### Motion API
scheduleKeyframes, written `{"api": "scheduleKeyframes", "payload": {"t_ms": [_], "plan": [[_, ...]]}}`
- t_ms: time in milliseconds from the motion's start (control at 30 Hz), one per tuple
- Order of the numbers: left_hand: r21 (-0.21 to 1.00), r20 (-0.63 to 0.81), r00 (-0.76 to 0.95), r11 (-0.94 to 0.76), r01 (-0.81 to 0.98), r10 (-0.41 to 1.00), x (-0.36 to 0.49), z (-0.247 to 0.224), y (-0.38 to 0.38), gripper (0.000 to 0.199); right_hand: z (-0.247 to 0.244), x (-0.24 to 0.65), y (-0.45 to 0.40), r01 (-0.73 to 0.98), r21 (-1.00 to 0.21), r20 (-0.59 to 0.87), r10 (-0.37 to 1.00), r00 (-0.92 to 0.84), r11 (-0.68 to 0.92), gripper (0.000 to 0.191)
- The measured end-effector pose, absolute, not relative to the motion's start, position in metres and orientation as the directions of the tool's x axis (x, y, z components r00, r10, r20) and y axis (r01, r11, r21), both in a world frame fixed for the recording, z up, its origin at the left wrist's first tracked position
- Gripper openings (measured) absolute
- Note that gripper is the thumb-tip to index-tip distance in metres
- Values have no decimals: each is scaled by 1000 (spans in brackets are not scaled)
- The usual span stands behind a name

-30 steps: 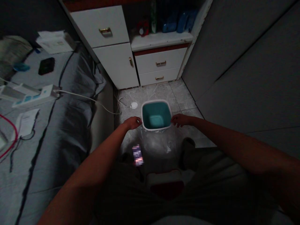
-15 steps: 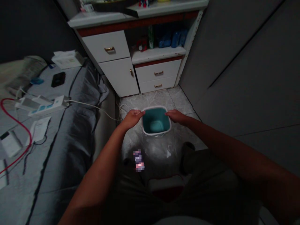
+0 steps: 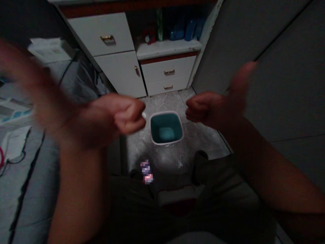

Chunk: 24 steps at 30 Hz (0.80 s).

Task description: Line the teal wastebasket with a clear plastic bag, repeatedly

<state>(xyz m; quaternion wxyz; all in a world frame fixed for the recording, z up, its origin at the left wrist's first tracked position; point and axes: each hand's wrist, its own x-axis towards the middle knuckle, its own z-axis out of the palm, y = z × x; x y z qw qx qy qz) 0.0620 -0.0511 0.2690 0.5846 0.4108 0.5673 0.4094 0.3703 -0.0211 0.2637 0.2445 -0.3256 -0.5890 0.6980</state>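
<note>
A small bin (image 3: 166,135) with a teal inside and a pale rim stands upright on the tiled floor. My left hand (image 3: 106,118) is in the air to its left, fingers curled in and thumb stretched up, partly blurred. To the right of the bin, my right hand (image 3: 218,106) makes the same shape, thumb up and fingers folded. Neither hand touches the bin, and no object shows in either. Clear crinkled plastic (image 3: 177,164) shows in front of the bin, near my feet.
A white cabinet (image 3: 119,73) with drawers stands ahead. A bed (image 3: 27,189) with grey bedding lies at left, bearing a power strip (image 3: 16,117) and a tissue box (image 3: 52,51). Grey panels (image 3: 279,101) rise at right. A pixelated object (image 3: 147,171) is near my left foot.
Both hands have let go of the bin's rim, risen toward the camera and moved apart, with thumbs now up. The bin stays on the floor, and the view has tilted down slightly.
</note>
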Motion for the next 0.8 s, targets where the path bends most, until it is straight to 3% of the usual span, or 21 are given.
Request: {"api": "scheduleKeyframes", "payload": {"t_ms": [100, 233, 333, 467, 567, 667, 800], "plan": [[919, -351, 62, 357, -166, 934, 80, 221, -4, 93, 196, 367, 31, 218, -921, -387, 806, -447, -322, 89], [913, -317, 131, 340, -227, 939, 80, 173, 22, 91, 130, 375, 71, 185, -912, -409, 818, -404, -365, 89], [915, -295, 136, 321, -244, 946, 72, 166, 21, 89, 125, 380, 76, 114, -927, -370, 814, -447, -358, 89], [931, -274, 129, 296, -215, 953, 73, 172, 14, 75, 139, 378, 71, 164, -943, -334, 833, -441, -291, 81], [967, -231, -8, 228, -110, 973, 74, 164, 6, 58, 141, 374, 61, 222, -958, -256, 885, -389, -180, 68], [978, -188, -119, 197, 72, 975, 65, 139, -7, 38, 127, 373, 42, 406, -914, -197, 892, -407, -16, 57], [864, -260, -44, 252, 436, 965, 41, 93, -28, 18, 84, 372, 13, 662, -722, -330, 740, -585, 201, 38]]}}
